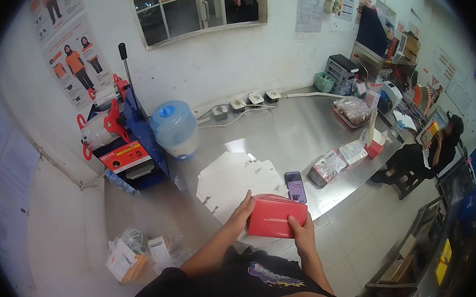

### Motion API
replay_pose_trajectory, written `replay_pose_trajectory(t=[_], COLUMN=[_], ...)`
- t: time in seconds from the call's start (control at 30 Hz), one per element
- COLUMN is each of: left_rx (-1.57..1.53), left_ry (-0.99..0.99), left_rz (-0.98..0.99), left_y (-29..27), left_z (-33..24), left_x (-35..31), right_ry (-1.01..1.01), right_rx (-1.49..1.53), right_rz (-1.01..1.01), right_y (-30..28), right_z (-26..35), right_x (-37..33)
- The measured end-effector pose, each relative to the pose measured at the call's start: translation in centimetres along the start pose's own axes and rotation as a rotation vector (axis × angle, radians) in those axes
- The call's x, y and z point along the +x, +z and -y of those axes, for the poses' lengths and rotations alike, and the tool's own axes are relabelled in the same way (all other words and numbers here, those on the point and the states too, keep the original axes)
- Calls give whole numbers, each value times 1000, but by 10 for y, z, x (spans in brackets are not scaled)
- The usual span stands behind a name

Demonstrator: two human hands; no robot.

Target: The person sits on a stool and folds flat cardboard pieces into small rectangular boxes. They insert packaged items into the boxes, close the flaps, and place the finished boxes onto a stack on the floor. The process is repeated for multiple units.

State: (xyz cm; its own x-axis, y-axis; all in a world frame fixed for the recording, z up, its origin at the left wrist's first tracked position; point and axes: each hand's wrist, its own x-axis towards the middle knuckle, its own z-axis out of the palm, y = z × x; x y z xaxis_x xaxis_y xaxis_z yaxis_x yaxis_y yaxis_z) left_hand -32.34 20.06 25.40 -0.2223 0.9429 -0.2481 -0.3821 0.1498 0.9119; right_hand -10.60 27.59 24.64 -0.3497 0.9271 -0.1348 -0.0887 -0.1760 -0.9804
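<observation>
A flat-sided red cardboard box [276, 216] is held in front of my body, over the near edge of the metal table [297, 122]. My left hand [245, 210] is closed on its left side. My right hand [303, 231] grips the right side, with the thumb pressed on the red face. Beneath and beyond the box lie flat white cardboard blanks [234, 179], overlapping one another. A phone [295, 187] with a lit screen rests just past the box's upper right corner.
A blue lever sealing machine [133, 156] and a blue water bottle [174, 128] stand left. Plastic-wrapped packs [327, 167] lie right, before a red tray [351, 115]. Bagged packages [130, 261] sit lower left. Sockets [255, 98] line the wall. Another person [442, 151] sits far right.
</observation>
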Motion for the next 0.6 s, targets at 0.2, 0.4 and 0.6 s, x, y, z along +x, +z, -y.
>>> replay_pose_trajectory(t=[0.2,0.4,0.6], left_rx=[-101,-103,50], left_ry=[56,-196,-58], left_rz=[-97,33,-19], left_y=[-4,-16,-18], left_z=[0,-2,30], left_x=[-10,-25,-24], right_ry=[91,-57,55], right_rx=[353,268,190], right_rz=[84,345,331], right_y=[-11,-25,-33], right_z=[2,8,-5], right_x=[1,-7,-19])
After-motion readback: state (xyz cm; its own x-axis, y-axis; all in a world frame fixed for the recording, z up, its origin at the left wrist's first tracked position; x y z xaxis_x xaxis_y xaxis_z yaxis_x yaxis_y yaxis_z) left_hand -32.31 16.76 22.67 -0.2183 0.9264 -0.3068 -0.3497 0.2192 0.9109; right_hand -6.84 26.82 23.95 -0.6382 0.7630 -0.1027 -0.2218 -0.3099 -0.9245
